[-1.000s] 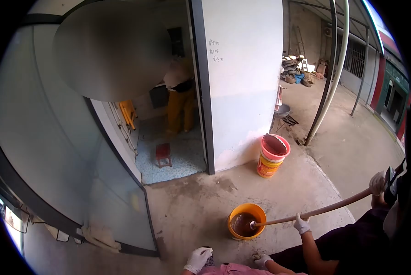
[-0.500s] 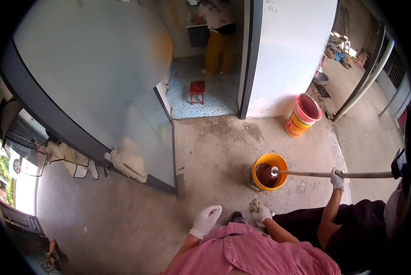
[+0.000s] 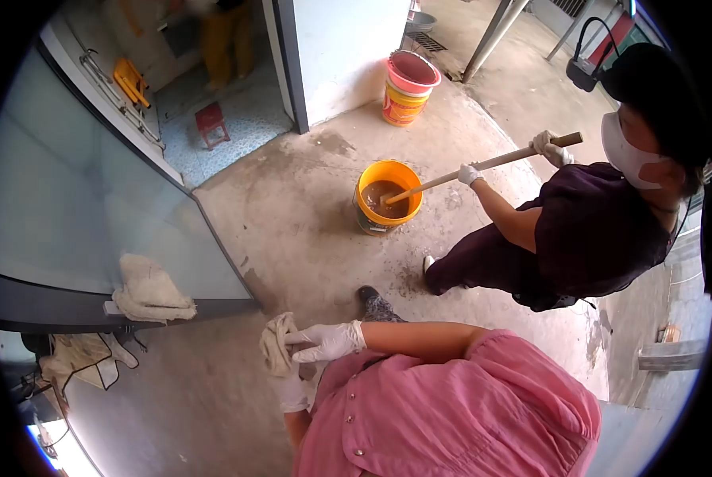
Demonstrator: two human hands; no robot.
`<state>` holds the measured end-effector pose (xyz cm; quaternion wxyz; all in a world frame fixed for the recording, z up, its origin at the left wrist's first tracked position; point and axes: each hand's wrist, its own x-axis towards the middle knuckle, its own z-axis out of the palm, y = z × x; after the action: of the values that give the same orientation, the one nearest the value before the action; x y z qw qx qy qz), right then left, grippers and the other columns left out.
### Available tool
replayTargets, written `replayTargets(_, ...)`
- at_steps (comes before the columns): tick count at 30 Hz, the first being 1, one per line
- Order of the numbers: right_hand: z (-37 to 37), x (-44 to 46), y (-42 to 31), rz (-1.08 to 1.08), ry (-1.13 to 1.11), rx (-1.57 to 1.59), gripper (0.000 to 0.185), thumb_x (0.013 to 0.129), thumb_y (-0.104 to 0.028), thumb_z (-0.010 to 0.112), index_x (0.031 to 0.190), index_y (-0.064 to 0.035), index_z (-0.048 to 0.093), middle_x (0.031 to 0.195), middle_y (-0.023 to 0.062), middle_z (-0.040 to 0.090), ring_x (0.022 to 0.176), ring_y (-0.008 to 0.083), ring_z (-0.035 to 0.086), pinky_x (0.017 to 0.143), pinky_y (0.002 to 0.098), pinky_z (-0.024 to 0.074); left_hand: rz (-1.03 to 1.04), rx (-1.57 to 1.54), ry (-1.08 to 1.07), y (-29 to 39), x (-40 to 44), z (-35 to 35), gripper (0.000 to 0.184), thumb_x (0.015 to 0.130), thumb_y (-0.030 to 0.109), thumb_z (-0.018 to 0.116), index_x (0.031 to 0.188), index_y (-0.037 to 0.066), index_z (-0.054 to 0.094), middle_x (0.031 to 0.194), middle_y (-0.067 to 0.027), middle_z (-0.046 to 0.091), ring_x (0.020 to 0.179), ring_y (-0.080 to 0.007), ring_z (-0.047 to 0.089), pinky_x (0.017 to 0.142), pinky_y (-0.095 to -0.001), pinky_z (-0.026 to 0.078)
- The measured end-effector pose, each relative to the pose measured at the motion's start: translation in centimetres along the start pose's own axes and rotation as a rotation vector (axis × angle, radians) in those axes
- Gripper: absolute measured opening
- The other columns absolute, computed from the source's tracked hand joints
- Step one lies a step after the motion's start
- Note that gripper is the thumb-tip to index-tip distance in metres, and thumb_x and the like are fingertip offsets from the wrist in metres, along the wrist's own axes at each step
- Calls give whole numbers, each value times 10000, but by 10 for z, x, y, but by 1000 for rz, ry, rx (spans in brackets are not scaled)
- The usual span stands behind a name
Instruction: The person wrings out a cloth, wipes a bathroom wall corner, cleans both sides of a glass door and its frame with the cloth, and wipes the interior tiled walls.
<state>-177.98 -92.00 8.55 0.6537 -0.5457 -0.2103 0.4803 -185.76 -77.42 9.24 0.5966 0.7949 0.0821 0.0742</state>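
Note:
My left hand, in a white glove, is raised at the lower left of my body with a crumpled beige cloth at its fingers. The cloth hides most of those fingers. From the right, my right hand, also gloved, reaches across and its fingers close on the same cloth. Beyond my feet stands a yellow bucket with brown liquid in it. A co-worker's gloved hands grip a long wooden pole whose lower end dips into that liquid.
A glass door stands at left, with a pale rag over its bottom rail. Pink and yellow stacked buckets sit by the white wall. Through the doorway are a red stool and another person. The co-worker stands close at right.
My view has swung right. My right hand has brought the cloth across to my left hand. The co-worker now has both hands on the pole, which slants more steeply into the bucket.

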Motion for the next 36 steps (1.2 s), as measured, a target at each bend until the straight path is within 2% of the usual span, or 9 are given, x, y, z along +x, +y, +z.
replayTargets(1, -10, -3, 18, -83, -22, -50, 431, 958, -246, 546, 1329, -39, 470, 1174, 78, 588, 1092, 145, 516, 935, 307, 442, 10, -3, -5, -5, -3, 0, 660, 744, 42, 731, 1330, 1, 431, 1240, -160, 545, 1088, -252, 568, 912, -346, 465)
replayTargets(3, -33, -27, 23, -2, 25, -31, 374, 960, -242, 536, 1271, -35, 538, 1107, 70, 628, 1019, 173, 569, 876, 319, 478, -487, -445, 191, -36, -19, -4, 501, 775, -58, 651, 1253, -4, 509, 1218, -118, 568, 1021, -208, 593, 848, -324, 497)
replayTargets(7, -101, -124, 50, 395, 508, -741, 313, 845, -286, 549, 949, -13, 662, 887, 187, 672, 847, 319, 644, 778, 401, 506, -385, -436, 280, -114, -30, -13, 514, 770, -104, 612, 1262, -13, 494, 1190, -110, 590, 982, -218, 610, 823, -326, 508)
replayTargets(10, -119, -217, 97, 777, 391, -1153, 259, 717, -308, 577, 811, -94, 687, 755, 154, 666, 738, 349, 649, 652, 435, 511, -432, -440, 297, -97, -32, -14, 525, 768, -104, 609, 1271, -12, 487, 1181, -114, 596, 976, -224, 613, 813, -333, 513)
replayTargets(15, -80, -321, 170, 990, 54, -683, 268, 727, -342, 610, 846, -116, 688, 784, 129, 674, 752, 306, 652, 660, 430, 508, -402, -410, 251, -135, -32, -17, 572, 738, -143, 596, 1284, -39, 463, 1236, -141, 557, 1084, -255, 576, 890, -353, 493)
replayTargets(21, -46, -358, 250, 1013, 118, -278, 295, 733, -369, 626, 880, -121, 689, 824, 118, 680, 772, 295, 652, 677, 426, 507, -621, -207, 66, -75, -15, 4, 522, 821, -1, 635, 1301, 24, 433, 1171, -105, 585, 1011, -215, 598, 832, -323, 503)
replayTargets(32, -44, -366, 316, 904, 145, 211, 350, 745, -417, 655, 941, -130, 690, 896, 98, 691, 809, 274, 652, 707, 420, 507, -424, -397, 58, -88, -8, 37, 483, 751, -77, 656, 1206, 1, 514, 1119, -107, 607, 954, -198, 602, 791, -338, 516)
replayTargets(34, -68, -356, 319, 848, 163, 106, 360, 747, -426, 660, 952, -131, 690, 909, 94, 692, 816, 270, 652, 712, 419, 507, -356, -409, 82, -93, -10, 37, 496, 737, -103, 647, 1204, 1, 516, 1118, -112, 607, 947, -197, 605, 782, -337, 520)
replayTargets(36, -117, -334, 328, 696, 249, -684, 393, 765, -439, 651, 1014, -136, 681, 942, 104, 690, 820, 285, 651, 732, 394, 509, -400, -471, 71, -70, -13, 40, 502, 737, -128, 622, 1211, -6, 510, 1126, -118, 605, 943, -211, 616, 788, -338, 527)
